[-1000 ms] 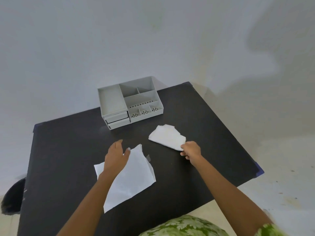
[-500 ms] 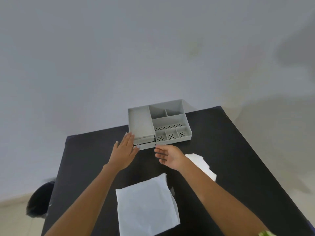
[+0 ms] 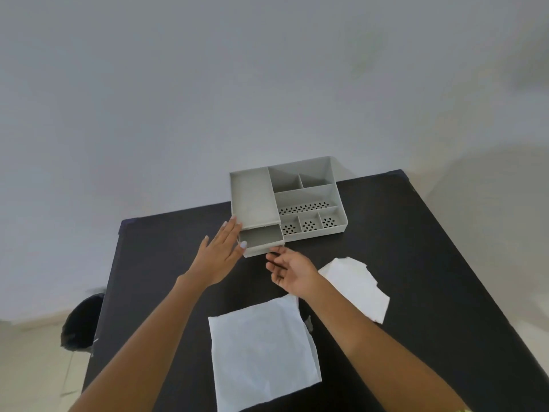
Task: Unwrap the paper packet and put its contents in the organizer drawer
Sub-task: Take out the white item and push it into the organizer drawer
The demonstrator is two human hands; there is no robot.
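Both forearms reach forward from the bottom of the frame over a black table. The left hand lies flat and spread, palm down, fingers straight and together, their tips touching the left front corner of the grey organizer where the top tray meets the drawer. It holds nothing; its thumb lies against the drawer's left wall. The right hand is turned palm up and to the left, fingers loosely curled and half open, its fingertips at the front edge of the drawer near the right corner. Whether the fingertips pinch the drawer's lip or merely touch it cannot be told, and no object shows in the palm.

The drawer stands pulled out toward the person, and its grey floor shows bare. Above it sits a long plain tray, and to the right are several compartments, some with perforated bottoms.

A flat, unfolded white paper sheet lies on the table between the two forearms, near the person. A small grey item lies just beside its right edge, too small to identify. A second, creased white paper lies to the right, just behind the right wrist, partly covered by it.

No brand, label or writing can be read on anything
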